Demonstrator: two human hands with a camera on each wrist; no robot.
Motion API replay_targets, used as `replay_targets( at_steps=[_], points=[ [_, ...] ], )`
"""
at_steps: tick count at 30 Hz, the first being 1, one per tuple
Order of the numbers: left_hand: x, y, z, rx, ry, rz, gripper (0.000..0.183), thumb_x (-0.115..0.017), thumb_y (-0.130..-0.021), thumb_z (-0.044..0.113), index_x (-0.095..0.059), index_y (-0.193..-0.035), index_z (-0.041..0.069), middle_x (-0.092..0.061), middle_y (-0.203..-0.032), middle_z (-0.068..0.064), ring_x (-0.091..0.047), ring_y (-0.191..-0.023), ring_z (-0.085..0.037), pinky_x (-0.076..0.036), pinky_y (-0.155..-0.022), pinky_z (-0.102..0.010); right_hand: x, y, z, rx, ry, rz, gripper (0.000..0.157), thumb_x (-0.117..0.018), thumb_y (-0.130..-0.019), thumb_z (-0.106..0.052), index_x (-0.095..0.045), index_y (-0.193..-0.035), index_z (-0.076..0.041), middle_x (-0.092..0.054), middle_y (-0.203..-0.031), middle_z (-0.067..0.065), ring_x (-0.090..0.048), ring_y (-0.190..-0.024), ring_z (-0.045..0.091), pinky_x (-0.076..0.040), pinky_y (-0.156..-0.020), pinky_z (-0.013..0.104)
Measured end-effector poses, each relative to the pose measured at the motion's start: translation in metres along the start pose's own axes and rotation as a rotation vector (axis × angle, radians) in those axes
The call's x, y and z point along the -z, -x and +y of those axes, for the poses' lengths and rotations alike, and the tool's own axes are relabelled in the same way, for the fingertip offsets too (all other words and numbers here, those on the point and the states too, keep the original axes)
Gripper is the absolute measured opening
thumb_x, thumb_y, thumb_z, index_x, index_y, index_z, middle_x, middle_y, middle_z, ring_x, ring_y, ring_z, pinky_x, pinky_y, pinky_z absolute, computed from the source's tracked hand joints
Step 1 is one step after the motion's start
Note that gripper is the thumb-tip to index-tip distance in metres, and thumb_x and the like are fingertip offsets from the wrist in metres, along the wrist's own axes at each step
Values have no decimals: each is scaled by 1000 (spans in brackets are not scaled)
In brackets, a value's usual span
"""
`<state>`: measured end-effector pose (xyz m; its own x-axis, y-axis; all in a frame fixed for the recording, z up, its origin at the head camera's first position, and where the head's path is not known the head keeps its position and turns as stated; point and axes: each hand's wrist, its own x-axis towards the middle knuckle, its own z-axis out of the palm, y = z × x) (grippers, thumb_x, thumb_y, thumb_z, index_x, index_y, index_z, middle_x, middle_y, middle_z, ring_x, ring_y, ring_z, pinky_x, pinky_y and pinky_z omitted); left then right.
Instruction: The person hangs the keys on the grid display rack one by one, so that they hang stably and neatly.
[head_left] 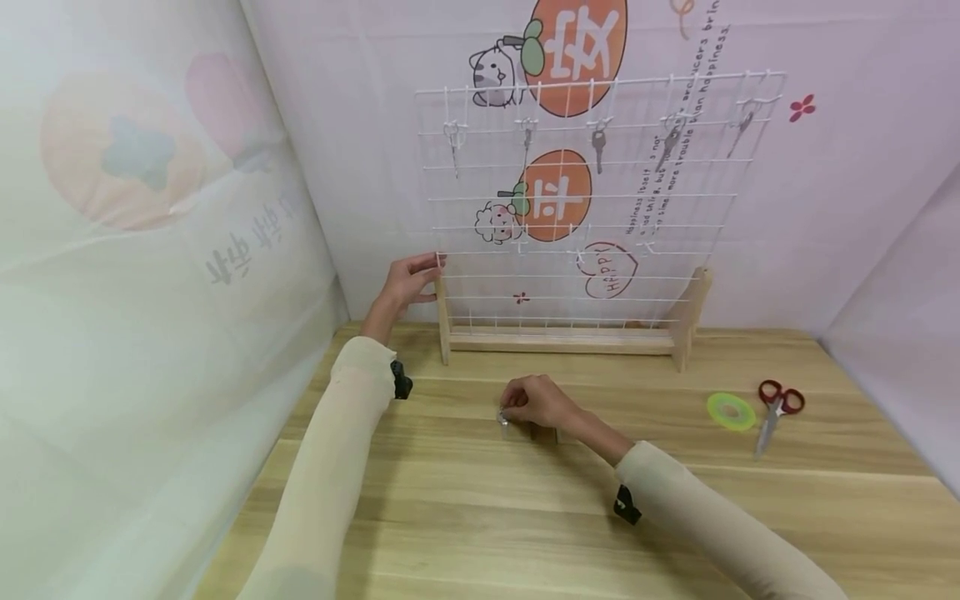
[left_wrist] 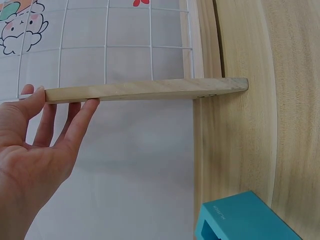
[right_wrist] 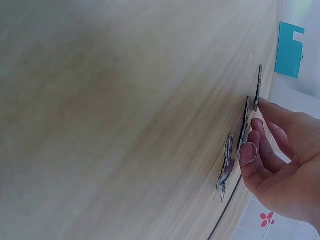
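My left hand (head_left: 407,281) is at the left wooden side post (left_wrist: 145,90) of a white wire grid rack (head_left: 577,198). Thumb and index finger pinch the post's upper end, while the other fingertips touch its outer side. Over the table, my right hand (head_left: 538,402) bends down among small metal keys. In the right wrist view its thumb and index finger pinch the end of the farthest key (right_wrist: 258,82). A second key (right_wrist: 244,120), with a wire ring (right_wrist: 248,152), lies against the lower fingers. The nearest key (right_wrist: 227,162) is apart from the hand.
Several keys, such as one grey key (head_left: 598,148), hang from hooks along the rack's upper part. More white hooks (head_left: 577,254) sit lower. Right of the hands lie a yellow-green tape roll (head_left: 731,412) and red-handled scissors (head_left: 772,417). Printed cloth (head_left: 337,100) stands behind the table.
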<state>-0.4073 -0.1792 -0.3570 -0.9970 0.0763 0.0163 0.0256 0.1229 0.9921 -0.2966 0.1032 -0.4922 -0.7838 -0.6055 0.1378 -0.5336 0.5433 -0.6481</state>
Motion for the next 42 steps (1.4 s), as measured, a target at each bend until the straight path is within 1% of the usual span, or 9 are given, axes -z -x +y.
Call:
replay_targets(
  at_steps=[6,10,17,21,28,33,36,38,42],
  points=[
    [1,2,-3,11,2,2,40,-61,-106,11,-61,-146,11,-56,-152,-10,-51,-141,-28,-53,-105,-55,-1,0,0,-12,1,0,9,-83,-88,-2,-75,-90,-6,-74,-83,-1,-67,-76,7,-58,-70,20],
    [1,3,-3,2,-6,2,40,-61,-106,12,-61,-146,11,-56,-151,-10,-52,-140,-29,-54,-104,-55,0,0,-1,-14,5,0,11,-84,-86,0,-75,-86,-7,-74,-82,-2,-67,-75,6,-58,-69,20],
    [2,6,-4,-5,0,1,38,-60,-107,10,-62,-145,9,-57,-150,-11,-53,-139,-29,-52,-106,-57,3,-1,-3,13,28,5,13,-84,-87,-1,-74,-84,-10,-74,-80,-4,-66,-73,4,-57,-67,18],
    [2,6,-4,-6,-1,5,38,-59,-107,9,-61,-145,8,-57,-149,-11,-54,-139,-29,-54,-104,-55,10,-3,-7,49,51,19,11,-81,-89,0,-74,-85,-8,-75,-82,-2,-67,-73,6,-57,-65,18],
    [2,6,-4,-7,9,3,38,-60,-106,9,-63,-144,11,-58,-149,-11,-54,-138,-28,-54,-104,-54,30,-6,-17,82,53,69,6,-78,-90,0,-74,-92,-5,-76,-85,4,-70,-75,11,-56,-65,22],
    [1,5,-3,-12,15,-3,37,-61,-106,8,-64,-143,11,-58,-149,-11,-54,-138,-29,-53,-105,-56,49,-12,-22,132,54,167,11,-81,-87,3,-73,-93,-2,-77,-86,9,-74,-76,18,-57,-62,23],
    [0,5,-2,-12,12,-4,37,-61,-106,8,-64,-143,10,-58,-149,-12,-54,-139,-30,-53,-105,-56,63,-17,-25,137,32,225,12,-81,-87,2,-73,-94,-1,-78,-86,11,-75,-75,21,-56,-60,22],
    [0,5,-1,-10,7,-2,37,-61,-106,8,-64,-143,10,-58,-149,-12,-54,-139,-30,-53,-105,-56,72,-20,-28,131,11,250,11,-81,-88,2,-73,-94,0,-78,-86,12,-75,-76,22,-56,-60,22],
    [0,5,0,-10,-1,-2,38,-61,-106,8,-63,-144,9,-58,-149,-12,-54,-139,-29,-54,-104,-56,92,-25,-35,85,11,270,7,-80,-90,-2,-75,-95,-4,-77,-87,8,-71,-77,20,-54,-61,22]
  ],
)
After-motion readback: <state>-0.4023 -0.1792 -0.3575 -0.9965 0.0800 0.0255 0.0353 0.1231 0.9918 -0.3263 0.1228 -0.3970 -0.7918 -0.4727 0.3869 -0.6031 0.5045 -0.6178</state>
